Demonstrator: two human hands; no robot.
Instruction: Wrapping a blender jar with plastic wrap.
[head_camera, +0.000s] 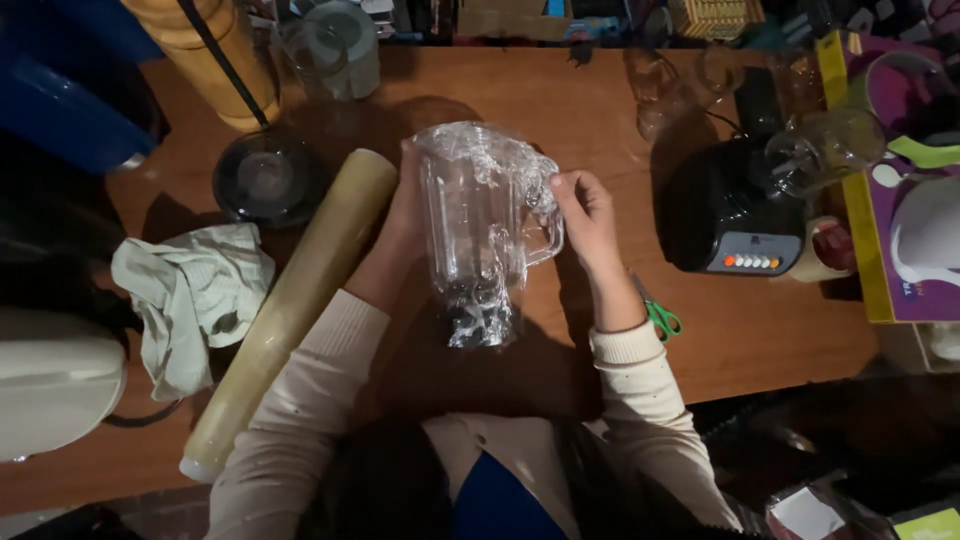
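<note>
A clear blender jar with a handle lies in the middle of the wooden table, its top covered with crinkled plastic wrap. My left hand presses flat against the jar's left side. On the other side, my right hand pinches the wrap by the handle. The jar's dark blade base points toward me.
A long roll of cling film lies diagonally to the left, beside a crumpled cloth and a dark round lid. To the right stand a black blender base, green-handled scissors, glassware and a purple box.
</note>
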